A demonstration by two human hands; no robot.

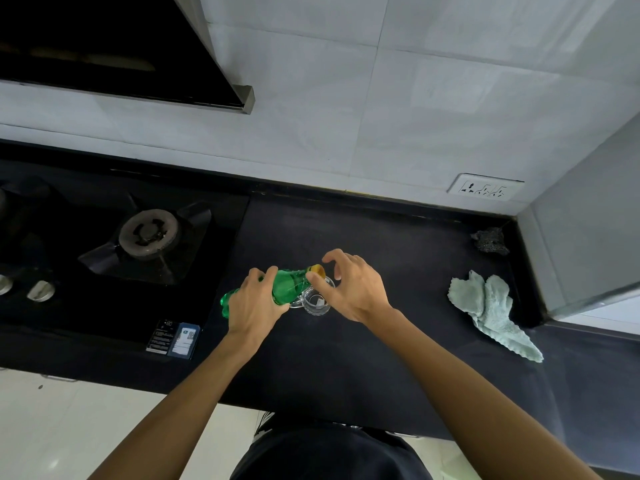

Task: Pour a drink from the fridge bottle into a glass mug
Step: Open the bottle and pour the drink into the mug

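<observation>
Head, bottle (287,287) by mug (316,303), cloth (491,306) rt, stove (150,233) lt

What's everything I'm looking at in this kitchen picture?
bottle: one, green with yellow cap, tilted above the mug
mug: one, clear glass, on the counter
cloth: one, pale green, counter's right side
scrubber: one, dark grey, counter's back right corner
counter: one, black, centre
stove: one, black, left
knobs: two, silver, stove's front
socket: one, white, wall
hood: one, black, top left
left hand: one, grips the bottle's body
right hand: one, fingers arched at the cap, grip unclear
</observation>
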